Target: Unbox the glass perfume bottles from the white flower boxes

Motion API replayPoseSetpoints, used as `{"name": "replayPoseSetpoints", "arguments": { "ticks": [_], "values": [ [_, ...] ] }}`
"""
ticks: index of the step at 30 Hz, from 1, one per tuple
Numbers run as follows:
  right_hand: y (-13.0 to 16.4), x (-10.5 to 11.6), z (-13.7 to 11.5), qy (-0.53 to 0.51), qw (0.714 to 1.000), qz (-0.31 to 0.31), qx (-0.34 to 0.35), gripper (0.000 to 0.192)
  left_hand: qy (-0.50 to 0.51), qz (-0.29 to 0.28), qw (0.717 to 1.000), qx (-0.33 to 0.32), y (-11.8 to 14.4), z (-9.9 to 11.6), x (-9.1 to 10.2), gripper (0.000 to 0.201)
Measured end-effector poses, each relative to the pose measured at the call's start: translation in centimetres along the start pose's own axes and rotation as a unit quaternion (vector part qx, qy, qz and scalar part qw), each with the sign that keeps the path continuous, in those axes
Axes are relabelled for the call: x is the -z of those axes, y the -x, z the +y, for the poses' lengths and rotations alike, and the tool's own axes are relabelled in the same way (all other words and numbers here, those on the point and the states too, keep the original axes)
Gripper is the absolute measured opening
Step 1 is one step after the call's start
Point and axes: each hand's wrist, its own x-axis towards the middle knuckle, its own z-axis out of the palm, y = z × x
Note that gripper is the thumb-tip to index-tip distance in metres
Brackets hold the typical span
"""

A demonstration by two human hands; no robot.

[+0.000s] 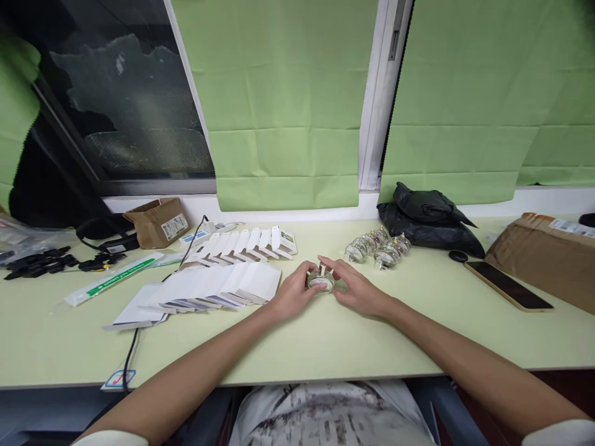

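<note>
- Both your hands closed on one small glass bottle (320,280) at mid-tabletop: left hand (294,292) pinching its left side, right hand (357,290) cupping its right.
- Just left lay rows of flat white cartons (218,286), none yet folded up.
- Far right, a cluster of bottles (377,248) sat unboxed.
</note>
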Motion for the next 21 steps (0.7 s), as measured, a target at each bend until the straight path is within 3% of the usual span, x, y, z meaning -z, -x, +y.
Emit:
{"name": "replayPoseSetpoints", "arguments": {
  "ticks": [5, 12, 21],
  "values": [
    [0.1, -0.1, 0.8, -0.004, 1.000, 0.000, -0.014, 0.084, -0.003, -0.001, 1.000, -0.005, 0.0, 0.1, 0.1, 0.030],
    [0.1, -0.2, 2.1, 0.036, 0.999, 0.000, 0.024, 0.065, 0.012, 0.005, 1.000, -0.010, 0.0, 0.0, 0.0, 0.028],
    [0.0, -0.1, 2.3, 0.055, 0.998, -0.003, 0.027, 0.060, 0.045, -0.002, 0.999, 0.020, -0.4, -0.6, -0.3, 0.034]
  ]
}}
